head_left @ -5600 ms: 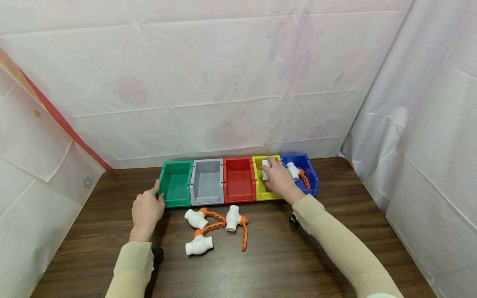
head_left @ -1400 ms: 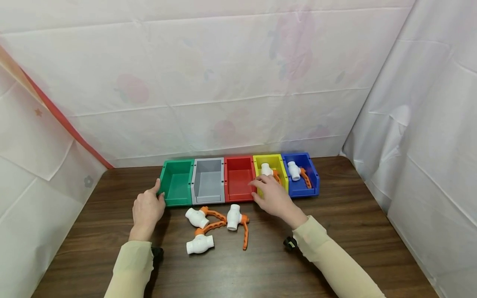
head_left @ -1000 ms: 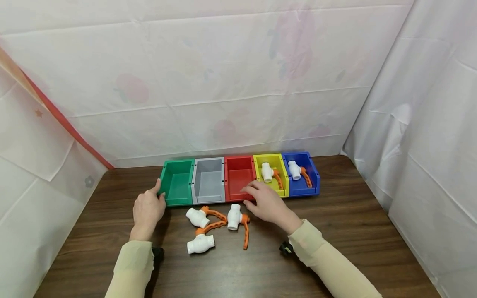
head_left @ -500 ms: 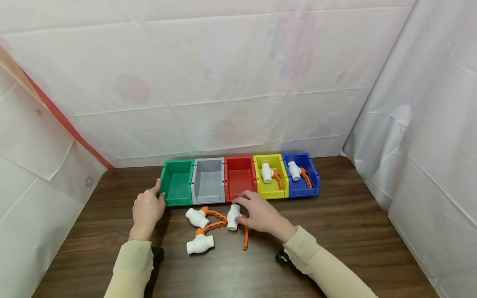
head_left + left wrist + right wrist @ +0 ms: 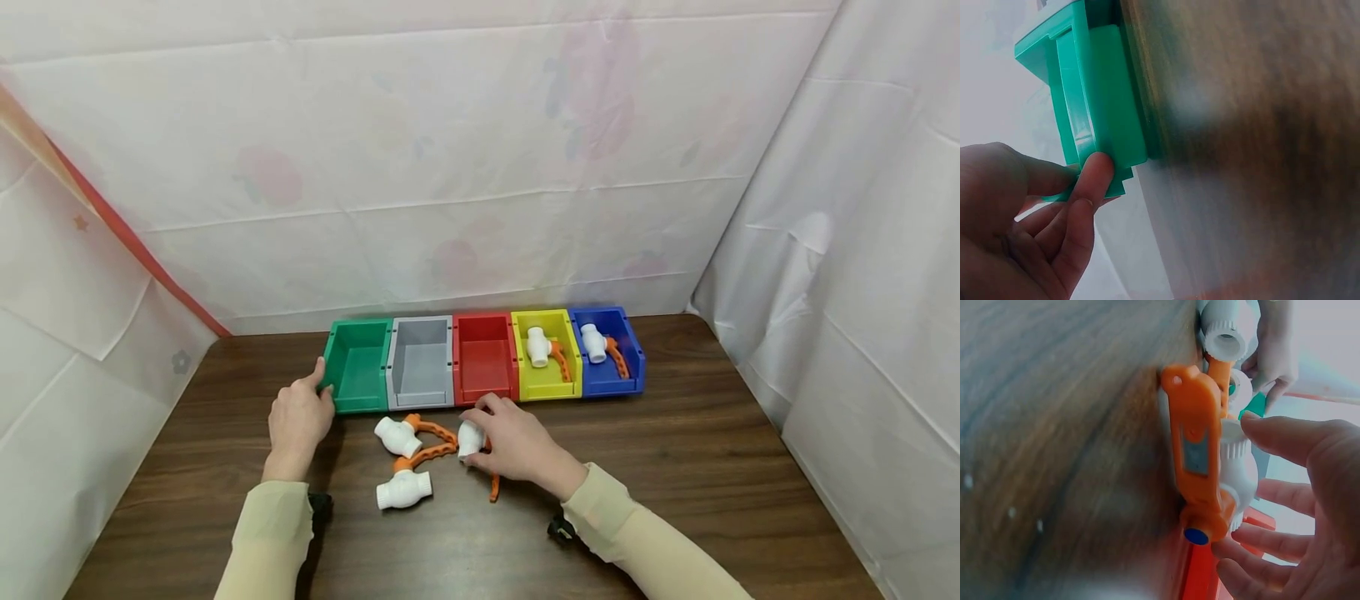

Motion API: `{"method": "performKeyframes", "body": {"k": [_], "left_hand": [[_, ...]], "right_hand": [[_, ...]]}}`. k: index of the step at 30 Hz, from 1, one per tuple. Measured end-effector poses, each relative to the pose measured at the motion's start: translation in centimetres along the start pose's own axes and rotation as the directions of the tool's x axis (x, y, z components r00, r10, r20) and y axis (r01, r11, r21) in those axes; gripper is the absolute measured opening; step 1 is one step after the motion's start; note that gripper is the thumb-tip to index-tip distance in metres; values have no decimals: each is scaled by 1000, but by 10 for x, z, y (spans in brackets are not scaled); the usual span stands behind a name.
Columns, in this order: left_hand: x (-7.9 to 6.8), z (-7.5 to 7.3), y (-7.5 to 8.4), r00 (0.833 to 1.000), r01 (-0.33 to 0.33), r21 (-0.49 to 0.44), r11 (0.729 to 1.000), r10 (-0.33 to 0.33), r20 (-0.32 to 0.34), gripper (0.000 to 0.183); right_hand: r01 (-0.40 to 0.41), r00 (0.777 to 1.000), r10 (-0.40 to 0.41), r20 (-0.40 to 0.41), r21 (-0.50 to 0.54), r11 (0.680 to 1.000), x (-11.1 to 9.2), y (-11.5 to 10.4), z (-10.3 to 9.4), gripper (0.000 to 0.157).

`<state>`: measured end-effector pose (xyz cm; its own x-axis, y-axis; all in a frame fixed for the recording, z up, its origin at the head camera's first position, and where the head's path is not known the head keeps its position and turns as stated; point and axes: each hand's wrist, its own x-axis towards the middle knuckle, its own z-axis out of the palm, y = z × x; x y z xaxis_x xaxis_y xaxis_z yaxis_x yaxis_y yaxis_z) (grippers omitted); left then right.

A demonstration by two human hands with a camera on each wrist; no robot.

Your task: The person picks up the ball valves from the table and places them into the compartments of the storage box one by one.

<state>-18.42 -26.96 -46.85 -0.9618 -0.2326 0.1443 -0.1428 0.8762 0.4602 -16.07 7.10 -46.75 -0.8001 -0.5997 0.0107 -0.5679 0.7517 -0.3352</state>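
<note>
Biggest thing in your head view is the pale fruit-print curtain (image 5: pixel 450 125), which fills the upper half and runs down both sides. Under it you've got the dark wood table (image 5: pixel 675 467), taking up most of the lower half.

Your bins sit side by side across the middle of the frame, and left to right that's the green bin (image 5: pixel 356 367), grey bin (image 5: pixel 420 362), red bin (image 5: pixel 483 358), yellow bin (image 5: pixel 550 392) and blue bin (image 5: pixel 611 388).

Your cream sleeves (image 5: pixel 630 525) come in from the bottom edge. Hands are well apart, btw. Your left hand (image 5: pixel 298 421), left of centre, pinches the green bin by its near left corner, thumb and finger on the wall. Your right hand (image 5: pixel 517 437), just below centre, is curled round the near valve (image 5: pixel 468 437), thumb at its lower end and fingertips at the upper one. Can't tell how hard you're squeezing. That valve is on the table just below the red bin.

Two more white valves with orange handles lie to its left, the upper valve (image 5: pixel 397 436) and the lower valve (image 5: pixel 403 490), handle ends close together. The yellow bin and blue bin hold one each: yellow-bin valve (image 5: pixel 537 347), blue-bin valve (image 5: pixel 593 342).

Smallest bit: a blue cap (image 5: pixel 1196 536) on the near valve's orange handle, lower centre of your right wrist view.
</note>
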Motion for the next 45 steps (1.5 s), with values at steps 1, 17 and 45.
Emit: {"method": "performKeyframes", "body": {"k": [1,17,45], "left_hand": [[0,0,0,1000,3,1,1000,-3,2,54],[-3,-1,0,1000,5,1,1000,-5,4,55],[-1,1,0,1000,14,-10,1000,-14,4,54]], "right_hand": [[-2,1000,2,4,3,1000,0,0,1,60],[-8,999,8,-33,-2,1000,-2,-6,10,53],[14,999,-15,-40,-25,1000,0,-6,12,43]]}}
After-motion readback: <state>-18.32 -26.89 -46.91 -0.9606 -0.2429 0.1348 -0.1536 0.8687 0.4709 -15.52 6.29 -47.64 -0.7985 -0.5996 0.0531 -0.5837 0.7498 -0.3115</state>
